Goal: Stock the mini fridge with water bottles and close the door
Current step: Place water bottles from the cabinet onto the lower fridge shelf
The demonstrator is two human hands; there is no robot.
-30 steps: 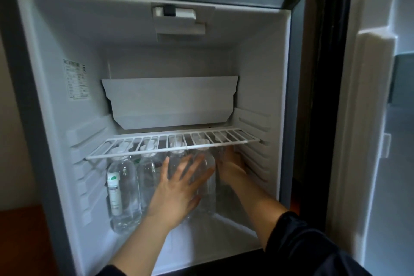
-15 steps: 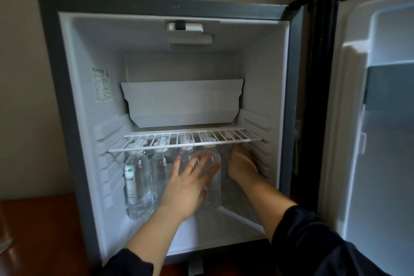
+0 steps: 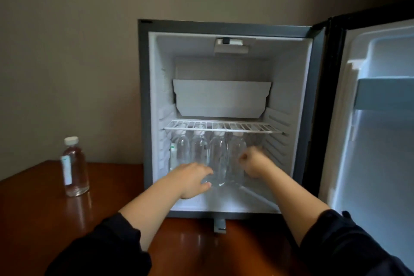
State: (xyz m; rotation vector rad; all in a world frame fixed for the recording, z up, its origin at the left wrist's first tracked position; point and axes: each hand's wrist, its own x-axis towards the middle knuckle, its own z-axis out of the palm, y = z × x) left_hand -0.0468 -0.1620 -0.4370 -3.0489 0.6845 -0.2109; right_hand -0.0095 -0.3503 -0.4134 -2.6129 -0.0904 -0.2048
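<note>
Table (image 3: 33, 219): dark wood, glossy; fridge stands on it.
Spare bottle (image 3: 75, 167): upright on the table, white cap, at 9 o'clock from the fridge and well apart from it. Not stocked.
Fridge (image 3: 143, 119): open, facing the camera.
Shelf (image 3: 224, 128): wire, bare on top as far as shows; a white tray (image 3: 220, 98) sits at 12 o'clock above it.
Row (image 3: 218, 159): at least four clear bottles upright on the floor under the shelf, side by side, caps just below the wires. Far-left end blurred, so count uncertain.
Left hand (image 3: 192, 180): palm down at 7 o'clock of the row, fingers loose and a little bent, tips at the foot of a front bottle. Not wrapped round it; holds nothing.
Right hand (image 3: 253, 163): at 4 o'clock of the row, just beside the rightmost bottle. Fingers curled into a loose fist, nothing seen inside it.
Door (image 3: 369, 130): swung wide at 3 o'clock, its racks showing nothing.
Done: most of the stocking, by the look of it; row stands tidy.
Left: likely the spare bottle goes in, with room at the right end of the row; then both hands come clear and the door shuts.
</note>
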